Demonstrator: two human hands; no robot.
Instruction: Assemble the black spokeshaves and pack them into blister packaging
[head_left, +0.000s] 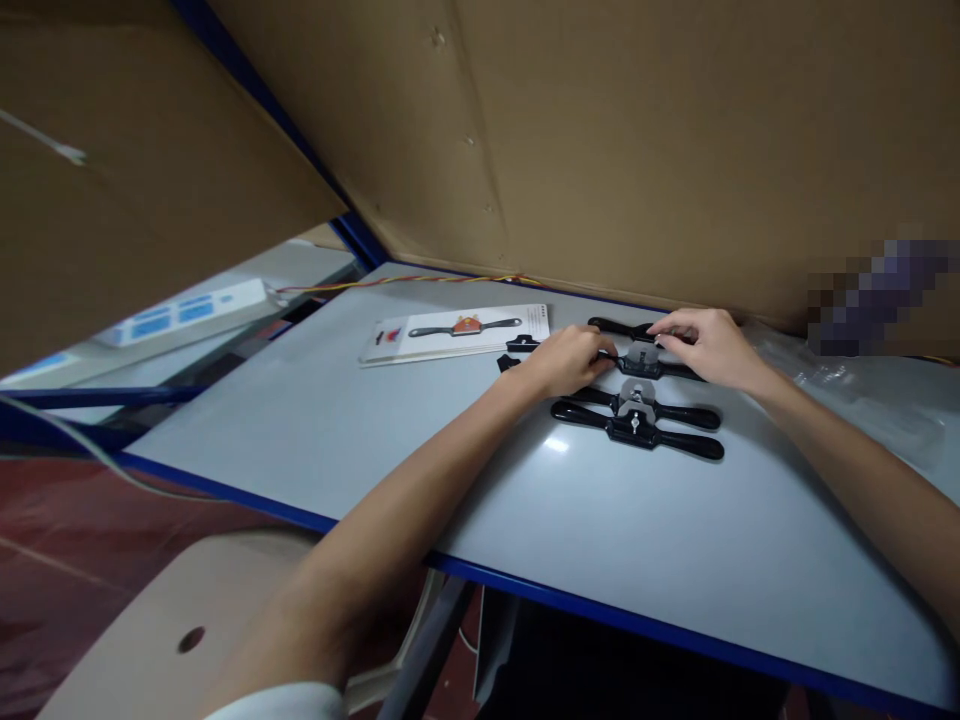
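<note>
Several black spokeshaves lie in a row on the white table. The nearest spokeshave (634, 428) has a small silver screw at its middle, with another spokeshave (686, 415) just behind it. My left hand (576, 358) is closed around the left handle of a third spokeshave (643, 360), which carries a grey blade. Over its far side, my right hand (709, 345) pinches thumb and fingers together beside the farthest spokeshave (615, 327); what sits in the pinch is too small to name. Small black cap pieces (523, 343) lie left of my left hand.
A flat printed package (457, 335) picturing a spokeshave lies at the back left. Clear plastic wrapping (877, 400) is spread at the right. Brown board walls (637, 150) enclose the back. A power strip (187, 312) and a chair (195, 610) stand left of the blue-edged table (315, 420).
</note>
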